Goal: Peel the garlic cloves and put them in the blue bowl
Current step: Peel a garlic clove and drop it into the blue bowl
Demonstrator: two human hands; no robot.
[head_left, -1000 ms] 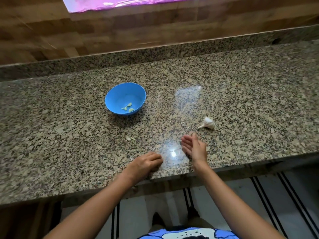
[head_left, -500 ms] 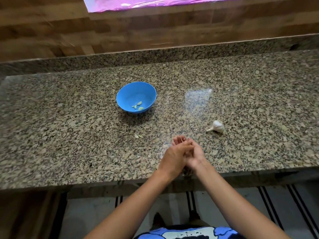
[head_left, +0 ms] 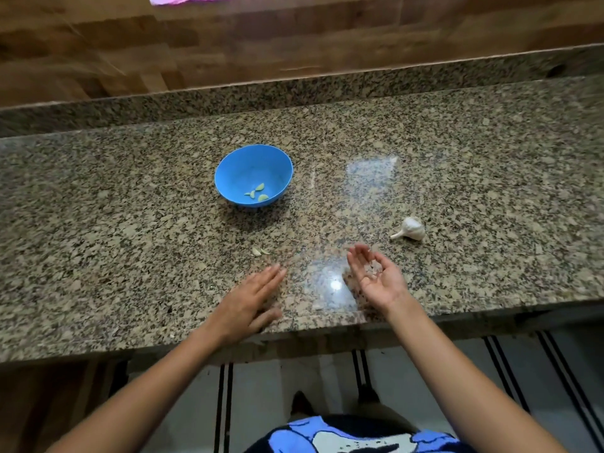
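Granite table [head_left: 130, 256] carries everything, and the blue bowl [head_left: 253, 174] serves as landmark. Nearest the person, well short of the bowl, the left hand [head_left: 246, 300] lies flat, palm down, fingers straight, holding nothing. The right hand [head_left: 376, 276] is turned palm up, loosely cupped, also holding nothing, probably shedding skins. Two peel scraps [head_left: 258, 251] lie short of the bowl. Right of the bowl waits the garlic bulb [head_left: 411, 228]. Three peeled cloves [head_left: 258, 192] sit inside the bowl.
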